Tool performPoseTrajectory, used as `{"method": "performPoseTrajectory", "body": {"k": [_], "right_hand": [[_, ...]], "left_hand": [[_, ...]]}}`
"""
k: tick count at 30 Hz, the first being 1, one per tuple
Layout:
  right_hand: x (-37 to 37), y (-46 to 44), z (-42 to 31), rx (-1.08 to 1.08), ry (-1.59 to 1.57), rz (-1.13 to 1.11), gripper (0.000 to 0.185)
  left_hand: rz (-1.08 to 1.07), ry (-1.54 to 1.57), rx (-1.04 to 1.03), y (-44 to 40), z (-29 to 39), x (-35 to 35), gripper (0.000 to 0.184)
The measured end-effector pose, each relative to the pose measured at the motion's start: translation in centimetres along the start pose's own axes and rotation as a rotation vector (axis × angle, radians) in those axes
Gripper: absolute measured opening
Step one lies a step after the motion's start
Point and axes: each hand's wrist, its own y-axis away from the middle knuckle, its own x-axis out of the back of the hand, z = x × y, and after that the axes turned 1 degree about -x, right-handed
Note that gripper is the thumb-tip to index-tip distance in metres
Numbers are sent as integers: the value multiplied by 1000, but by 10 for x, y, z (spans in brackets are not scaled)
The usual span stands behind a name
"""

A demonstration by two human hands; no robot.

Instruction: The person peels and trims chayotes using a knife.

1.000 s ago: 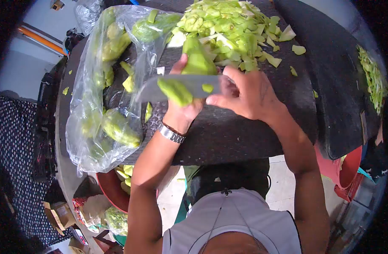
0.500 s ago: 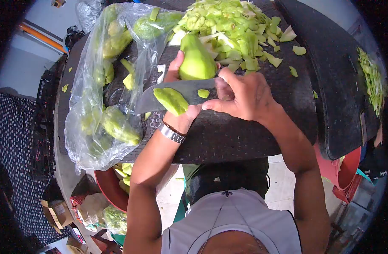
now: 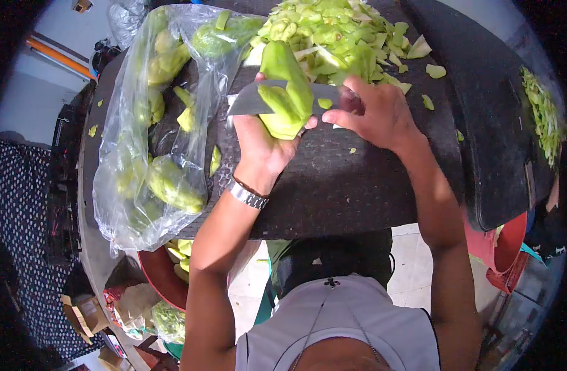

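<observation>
My left hand (image 3: 260,139) is wrapped round a pale green, pear-shaped fruit (image 3: 288,65), which looks like a green papaya, and holds it up over the dark table. The knife (image 3: 245,102) has a wide grey blade that lies across the fruit, with a cut slice (image 3: 272,102) on its face and a small green bit (image 3: 325,103) near the handle. My right hand (image 3: 382,114) is closed on the handle, which the fingers mostly hide. Behind the fruit is a heap of green peelings (image 3: 339,37).
A clear plastic bag (image 3: 125,123) with several green fruits lies at the left of the dark table (image 3: 339,198). Shreds (image 3: 542,117) lie on a black surface at the far right. Red tubs (image 3: 156,278) stand below the table edge on both sides.
My right hand has moved the knife up and to the right, from below the fruit to across it. The fruit has tilted and come lower in my left hand.
</observation>
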Motion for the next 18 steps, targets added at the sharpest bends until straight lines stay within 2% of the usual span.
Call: {"method": "performPoseTrajectory", "body": {"k": [5, 6, 9, 10, 13, 14, 17, 18], "right_hand": [[7, -4, 0, -80, -67, -90, 54], [8, -2, 3, -126, -82, -117, 55], [10, -4, -1, -232, -125, -180, 37], [7, -1, -3, -90, -62, -133, 34], [0, -2, 5, -21, -108, -54, 33], [12, -6, 4, -176, -72, -146, 34], [8, -6, 14, -212, -157, -66, 57], [9, -5, 10, -220, -120, -90, 57]], "left_hand": [[-14, 15, 9, 2, -6, 3, 55], [37, -107, 21, 4, -5, 2, 52], [80, -164, -21, 2, -2, -3, 49], [80, -198, -15, 2, -4, -5, 49], [76, -171, -5, 6, -8, -3, 51], [68, -199, 5, 9, -7, -3, 52], [0, -259, 15, 5, -5, -11, 54], [58, -248, 2, 7, -5, -12, 56]]}}
